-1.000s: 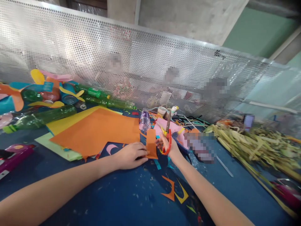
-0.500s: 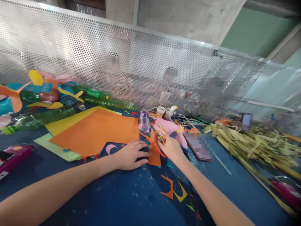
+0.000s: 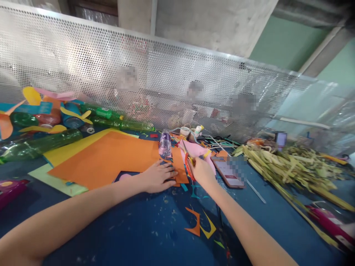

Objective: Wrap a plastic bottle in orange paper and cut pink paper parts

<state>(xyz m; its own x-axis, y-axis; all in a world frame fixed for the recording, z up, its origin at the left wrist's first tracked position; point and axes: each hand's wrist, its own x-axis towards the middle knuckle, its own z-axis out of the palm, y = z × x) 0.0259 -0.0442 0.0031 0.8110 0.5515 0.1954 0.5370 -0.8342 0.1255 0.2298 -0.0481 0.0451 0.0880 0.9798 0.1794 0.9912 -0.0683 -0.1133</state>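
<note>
My left hand [image 3: 158,176] lies flat with fingers stretched over a small orange paper piece [image 3: 179,162]. The fingers press its left part against the blue table. Just right of that piece, my right hand [image 3: 203,170] is closed around a pair of scissors [image 3: 189,166] with red and yellow handles. Its blades point away from me, beside the orange piece and over pink paper [image 3: 206,157]. A small clear bottle with a purple label [image 3: 165,145] lies beyond my left fingers. Large orange paper [image 3: 111,157] spreads to the left over yellow and pale green sheets.
Paper scraps [image 3: 197,221] lie in front of me. A phone [image 3: 227,171] rests right of my right hand, before a heap of dry husks [image 3: 294,162]. Green bottles [image 3: 44,144] and paper-decorated cans lie left. A perforated metal screen [image 3: 166,81] stands behind, with people beyond.
My left fingers have moved onto the orange piece. The scissors have shifted from over that piece to its right edge. The whole view has turned slightly right.
</note>
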